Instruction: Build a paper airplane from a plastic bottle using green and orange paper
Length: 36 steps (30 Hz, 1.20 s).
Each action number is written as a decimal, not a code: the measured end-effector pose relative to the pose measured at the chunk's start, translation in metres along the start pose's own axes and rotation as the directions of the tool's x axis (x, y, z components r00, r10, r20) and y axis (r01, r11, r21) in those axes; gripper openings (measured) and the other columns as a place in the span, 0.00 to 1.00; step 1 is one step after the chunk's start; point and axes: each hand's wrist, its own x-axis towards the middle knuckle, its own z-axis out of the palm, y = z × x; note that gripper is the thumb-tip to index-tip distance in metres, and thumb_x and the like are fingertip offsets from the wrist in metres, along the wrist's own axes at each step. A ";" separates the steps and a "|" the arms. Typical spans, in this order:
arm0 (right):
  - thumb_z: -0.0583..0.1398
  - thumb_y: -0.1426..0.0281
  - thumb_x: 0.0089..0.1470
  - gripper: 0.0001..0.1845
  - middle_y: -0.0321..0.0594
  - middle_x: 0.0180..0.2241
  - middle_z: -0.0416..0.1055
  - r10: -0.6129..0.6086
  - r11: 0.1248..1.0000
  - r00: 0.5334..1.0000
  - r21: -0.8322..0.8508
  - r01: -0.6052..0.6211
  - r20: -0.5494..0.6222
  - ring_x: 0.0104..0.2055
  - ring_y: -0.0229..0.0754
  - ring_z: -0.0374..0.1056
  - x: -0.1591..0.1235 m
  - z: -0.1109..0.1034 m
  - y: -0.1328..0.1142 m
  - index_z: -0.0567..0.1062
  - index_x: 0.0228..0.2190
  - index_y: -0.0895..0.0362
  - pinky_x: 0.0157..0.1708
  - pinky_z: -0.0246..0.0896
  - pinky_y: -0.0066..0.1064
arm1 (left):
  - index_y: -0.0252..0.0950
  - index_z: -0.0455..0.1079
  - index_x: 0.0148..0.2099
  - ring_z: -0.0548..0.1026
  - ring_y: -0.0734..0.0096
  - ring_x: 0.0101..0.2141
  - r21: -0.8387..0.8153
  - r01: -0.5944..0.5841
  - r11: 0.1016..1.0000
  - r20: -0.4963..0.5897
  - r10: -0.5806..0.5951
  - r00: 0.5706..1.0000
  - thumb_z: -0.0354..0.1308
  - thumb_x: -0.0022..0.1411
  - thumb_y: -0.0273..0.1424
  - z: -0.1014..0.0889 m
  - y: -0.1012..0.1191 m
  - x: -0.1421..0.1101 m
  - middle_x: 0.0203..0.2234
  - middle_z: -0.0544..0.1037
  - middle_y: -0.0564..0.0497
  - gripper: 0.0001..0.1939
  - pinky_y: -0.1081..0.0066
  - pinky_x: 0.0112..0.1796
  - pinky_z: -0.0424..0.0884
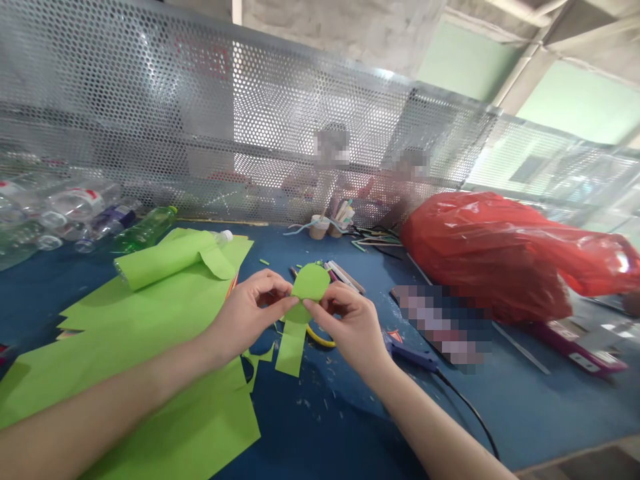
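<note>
Between both hands is a round piece of green paper [311,281], pinched at its lower edge. My left hand [257,303] grips it from the left, thumb and fingers closed. From the other side my right hand [350,317] pinches it, the thumbs almost meeting. Another rounded green part shows just below the thumbs; whether it is joined to the disc I cannot tell. A green paper strip [291,350] hangs or lies beneath. Behind it, a yellow scissor handle [320,338] is partly covered. Green paper scraps [257,367] lie near my left wrist.
Large green paper sheets [150,347] and a green-wrapped bottle [170,260] lie left, near several plastic bottles [75,207]. A blue glue gun [413,353] with a black cord and a red plastic bag [490,253] are right. Pen cups [320,227] stand before a perforated metal screen [280,113].
</note>
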 end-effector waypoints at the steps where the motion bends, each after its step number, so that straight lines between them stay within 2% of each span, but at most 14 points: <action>1: 0.63 0.69 0.48 0.11 0.32 0.20 0.59 0.016 1.000 1.000 0.003 -0.016 0.008 0.23 0.34 0.55 0.001 0.000 0.001 0.69 0.19 0.57 0.22 0.51 0.27 | 0.37 0.68 0.31 0.65 0.75 0.30 0.011 -0.009 1.000 -0.008 0.009 1.000 0.59 0.58 0.33 -0.001 -0.001 0.001 0.30 0.65 0.55 0.07 0.74 0.31 0.62; 5: 0.64 0.67 0.47 0.11 0.32 0.20 0.60 0.063 0.996 0.998 0.058 -0.063 0.001 0.23 0.35 0.55 0.002 0.001 0.003 0.69 0.19 0.56 0.22 0.52 0.27 | 0.36 0.69 0.29 0.66 0.74 0.29 0.083 -0.080 0.993 -0.056 0.085 0.995 0.60 0.57 0.34 -0.004 -0.004 0.004 0.29 0.67 0.54 0.07 0.74 0.31 0.62; 8: 0.64 0.67 0.47 0.11 0.33 0.20 0.62 0.035 0.999 0.999 0.030 -0.035 -0.021 0.22 0.35 0.56 0.003 0.001 0.003 0.71 0.18 0.57 0.22 0.52 0.27 | 0.36 0.71 0.28 0.67 0.74 0.29 0.085 -0.077 0.993 -0.081 0.084 0.993 0.61 0.56 0.34 -0.006 -0.005 0.005 0.28 0.69 0.53 0.08 0.74 0.30 0.63; 10: 0.64 0.68 0.47 0.09 0.34 0.20 0.65 0.001 1.000 1.000 -0.002 -0.001 -0.030 0.23 0.35 0.58 0.002 0.000 0.003 0.73 0.19 0.56 0.22 0.53 0.27 | 0.37 0.74 0.32 0.68 0.75 0.28 0.044 -0.009 0.999 -0.071 0.012 0.997 0.62 0.55 0.35 -0.008 -0.005 0.006 0.26 0.70 0.54 0.06 0.74 0.29 0.63; 11: 0.64 0.69 0.47 0.08 0.35 0.21 0.66 -0.014 1.000 0.999 -0.009 0.014 -0.030 0.23 0.36 0.59 0.002 -0.001 0.003 0.75 0.20 0.56 0.23 0.53 0.27 | 0.39 0.75 0.37 0.67 0.76 0.26 0.016 0.039 0.999 -0.048 -0.039 0.998 0.62 0.55 0.36 -0.009 -0.004 0.006 0.24 0.70 0.56 0.08 0.75 0.28 0.63; 14: 0.64 0.70 0.48 0.03 0.36 0.22 0.68 -0.047 0.999 0.999 -0.009 0.047 -0.023 0.24 0.37 0.62 0.002 -0.001 0.004 0.78 0.25 0.55 0.23 0.55 0.28 | 0.41 0.71 0.50 0.64 0.78 0.18 -0.087 0.193 0.977 0.070 -0.187 0.980 0.62 0.55 0.39 -0.010 -0.003 0.007 0.16 0.70 0.59 0.19 0.76 0.22 0.60; 15: 0.64 0.70 0.48 0.03 0.35 0.22 0.67 -0.053 0.999 0.998 -0.011 0.053 -0.024 0.24 0.37 0.62 0.002 -0.001 0.005 0.78 0.24 0.55 0.23 0.55 0.27 | 0.39 0.71 0.49 0.64 0.79 0.16 -0.129 0.227 0.965 0.103 -0.215 0.971 0.62 0.55 0.39 -0.010 -0.003 0.008 0.16 0.71 0.59 0.19 0.76 0.20 0.60; 18: 0.64 0.69 0.48 0.05 0.35 0.23 0.67 -0.042 0.999 0.999 -0.024 0.042 -0.018 0.24 0.36 0.62 0.002 0.001 0.006 0.76 0.23 0.56 0.22 0.57 0.27 | 0.35 0.73 0.37 0.71 0.77 0.19 -0.247 0.276 0.929 0.139 -0.248 0.959 0.64 0.53 0.38 -0.010 -0.004 0.010 0.21 0.78 0.53 0.13 0.76 0.21 0.65; 21: 0.63 0.66 0.50 0.09 0.37 0.28 0.70 0.037 0.997 0.997 -0.073 -0.032 0.065 0.28 0.38 0.66 0.004 0.003 0.010 0.76 0.34 0.57 0.26 0.63 0.27 | 0.34 0.72 0.34 0.76 0.75 0.25 -0.349 0.287 0.892 0.103 -0.268 0.958 0.67 0.50 0.36 -0.011 -0.010 0.014 0.25 0.80 0.51 0.13 0.75 0.28 0.71; 24: 0.59 0.67 0.53 0.13 0.39 0.32 0.74 0.126 0.972 0.983 -0.217 -0.095 0.133 0.32 0.40 0.70 0.006 0.002 0.019 0.73 0.42 0.56 0.32 0.66 0.30 | 0.33 0.72 0.34 0.78 0.73 0.28 -0.415 0.309 0.856 0.037 -0.323 0.946 0.70 0.46 0.35 -0.016 -0.020 0.019 0.26 0.81 0.51 0.15 0.73 0.34 0.73; 30: 0.65 0.74 0.44 0.12 0.47 0.35 0.72 0.159 0.905 0.971 -0.418 -0.072 0.178 0.41 0.51 0.66 0.006 0.000 0.033 0.76 0.35 0.59 0.46 0.57 0.46 | 0.33 0.73 0.34 0.78 0.72 0.29 -0.411 0.339 0.846 -0.033 -0.385 0.922 0.71 0.44 0.34 -0.029 -0.041 0.023 0.27 0.80 0.51 0.15 0.70 0.38 0.74; 33: 0.65 0.76 0.41 0.08 0.43 0.33 0.70 0.160 0.903 0.960 -0.427 -0.049 0.228 0.40 0.49 0.65 0.006 0.001 0.032 0.76 0.29 0.57 0.45 0.57 0.42 | 0.33 0.72 0.34 0.79 0.72 0.29 -0.401 0.374 0.836 -0.025 -0.418 0.908 0.71 0.44 0.34 -0.029 -0.047 0.022 0.27 0.81 0.49 0.16 0.69 0.38 0.74; 36: 0.63 0.77 0.42 0.06 0.38 0.29 0.68 0.183 0.918 0.951 -0.391 -0.073 0.251 0.33 0.43 0.65 0.005 0.002 0.028 0.73 0.25 0.56 0.38 0.59 0.36 | 0.33 0.72 0.32 0.79 0.71 0.29 -0.389 0.397 0.831 -0.017 -0.438 0.899 0.71 0.43 0.34 -0.026 -0.050 0.020 0.26 0.81 0.49 0.16 0.69 0.38 0.74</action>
